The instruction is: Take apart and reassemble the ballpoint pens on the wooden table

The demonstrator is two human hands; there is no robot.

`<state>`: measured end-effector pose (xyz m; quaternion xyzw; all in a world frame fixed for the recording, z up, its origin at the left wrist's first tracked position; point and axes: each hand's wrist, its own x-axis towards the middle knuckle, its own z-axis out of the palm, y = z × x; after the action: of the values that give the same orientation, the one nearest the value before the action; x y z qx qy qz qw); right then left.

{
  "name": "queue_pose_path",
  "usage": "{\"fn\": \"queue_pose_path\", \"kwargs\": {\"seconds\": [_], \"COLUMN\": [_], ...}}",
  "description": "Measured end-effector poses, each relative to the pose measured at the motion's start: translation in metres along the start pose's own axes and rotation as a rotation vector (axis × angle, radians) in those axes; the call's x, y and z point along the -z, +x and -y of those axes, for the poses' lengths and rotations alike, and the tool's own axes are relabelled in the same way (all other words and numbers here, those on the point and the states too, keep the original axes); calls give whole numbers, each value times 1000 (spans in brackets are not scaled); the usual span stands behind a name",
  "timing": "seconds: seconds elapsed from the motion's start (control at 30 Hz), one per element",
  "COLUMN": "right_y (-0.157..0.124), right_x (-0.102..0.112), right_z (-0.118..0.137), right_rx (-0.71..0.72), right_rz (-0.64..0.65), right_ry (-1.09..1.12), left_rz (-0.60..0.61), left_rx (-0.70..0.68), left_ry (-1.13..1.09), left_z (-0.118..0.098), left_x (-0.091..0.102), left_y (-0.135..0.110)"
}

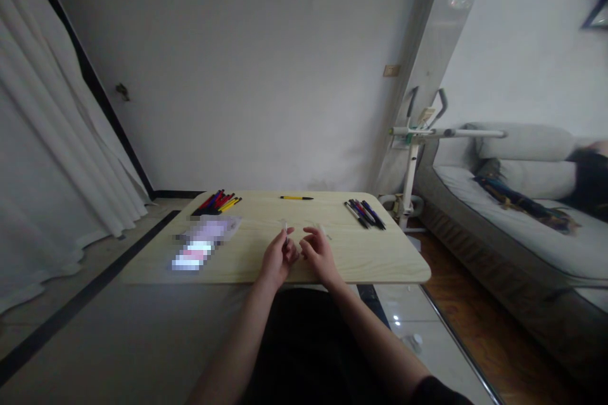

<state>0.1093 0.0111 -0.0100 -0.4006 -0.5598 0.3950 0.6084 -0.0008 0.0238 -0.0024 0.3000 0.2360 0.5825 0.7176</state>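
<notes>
My left hand and my right hand are close together over the near middle of a pale wooden table. The left hand's fingers are pinched on a small pale, tube-like piece that sticks up from them. The right hand's fingers are curled, and a thin pale piece shows just beyond them; whether the hand holds it is unclear. A yellow pen lies alone at the table's far middle.
A pile of red, blue and yellow pens lies far left, a row of dark pens far right. A blurred flat packet lies at left. A sofa and a white stand are to the right, a curtain to the left.
</notes>
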Motion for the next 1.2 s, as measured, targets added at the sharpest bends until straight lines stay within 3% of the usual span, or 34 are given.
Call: {"fn": "queue_pose_path", "kwargs": {"seconds": [0.27, 0.5, 0.93, 1.2], "right_y": [-1, -3, -7, -6], "right_x": [-1, -2, -5, -5], "right_z": [8, 4, 9, 14], "right_rx": [58, 75, 246, 189], "right_rz": [-61, -32, -60, -85], "right_ry": [-76, -105, -297, -272], "left_rz": [-97, -177, -151, -113], "left_rx": [21, 20, -84, -90], "left_ry": [-58, -37, 79, 89], "left_z": [1, 2, 6, 6], "left_x": [3, 2, -10, -11], "left_y": [1, 2, 0, -2]}}
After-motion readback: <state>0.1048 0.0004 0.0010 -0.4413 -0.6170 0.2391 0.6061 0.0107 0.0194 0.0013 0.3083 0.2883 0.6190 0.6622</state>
